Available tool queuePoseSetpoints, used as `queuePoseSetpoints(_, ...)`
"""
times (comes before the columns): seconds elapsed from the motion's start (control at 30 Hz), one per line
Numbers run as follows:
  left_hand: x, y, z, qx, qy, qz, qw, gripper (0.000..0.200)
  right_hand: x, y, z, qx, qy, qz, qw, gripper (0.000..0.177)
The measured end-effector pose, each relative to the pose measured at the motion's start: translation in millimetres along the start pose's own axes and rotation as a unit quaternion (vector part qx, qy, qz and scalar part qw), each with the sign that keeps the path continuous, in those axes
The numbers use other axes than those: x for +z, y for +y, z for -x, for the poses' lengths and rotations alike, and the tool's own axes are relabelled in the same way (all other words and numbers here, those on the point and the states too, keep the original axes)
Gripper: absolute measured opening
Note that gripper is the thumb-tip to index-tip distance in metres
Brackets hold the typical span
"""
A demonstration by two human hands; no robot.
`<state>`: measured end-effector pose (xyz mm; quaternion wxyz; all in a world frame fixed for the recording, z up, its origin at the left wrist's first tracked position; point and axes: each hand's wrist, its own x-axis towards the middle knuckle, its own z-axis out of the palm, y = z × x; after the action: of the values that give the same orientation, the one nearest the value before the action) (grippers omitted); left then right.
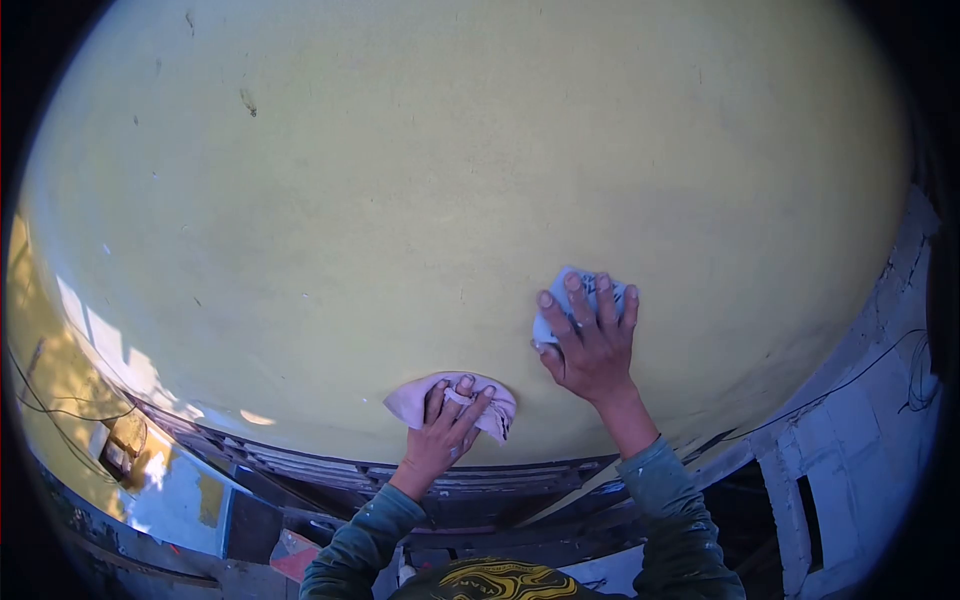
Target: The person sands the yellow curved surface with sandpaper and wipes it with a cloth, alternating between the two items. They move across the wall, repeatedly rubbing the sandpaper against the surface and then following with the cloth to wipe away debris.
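Note:
A broad, pale yellow painted wall point(420, 180) fills most of the view, with small scuffs and specks on it. My left hand point(440, 435) presses a crumpled pale pink cloth point(408, 403) against its lower part, fingers bent over the folds. Higher and to the right, my right hand point(598, 350) lies with fingers somewhat spread over a pale blue-white piece of sandpaper point(545, 328), dark printing showing between the fingers. The sheet is held to the wall under the fingertips, and the palm hides part of it.
Dark slatted boards point(330, 470) run below the wall's lower edge. Grey blockwork point(850, 470) stands at the right, with a loose black cable point(870, 365) across it. More thin cables point(60, 410) hang at the left near a sunlit patch and a small opening point(120, 450).

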<state>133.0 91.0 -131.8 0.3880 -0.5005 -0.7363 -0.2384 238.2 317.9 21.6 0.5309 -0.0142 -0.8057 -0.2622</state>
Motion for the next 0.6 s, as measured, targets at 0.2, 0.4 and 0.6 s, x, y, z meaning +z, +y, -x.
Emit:
queuePoseSetpoints(0.2, 4, -7, 9, 0.015, -0.02, -0.002, 1.0, 0.071, -4, 71, 32, 0.113, 0.081, 0.003, 0.99, 0.061)
queuePoseSetpoints(0.4, 14, -5, 13, -0.003, 0.0, 0.0, 1.0, 0.065, -3, 13, -14, 0.086, 0.052, -0.016, 0.995, 0.059)
queuePoseSetpoints(0.6, 6, -8, 11, 0.015, -0.024, -0.003, 1.0, 0.065, 8, 57, 58, 0.113, 0.087, 0.005, 0.99, 0.062)
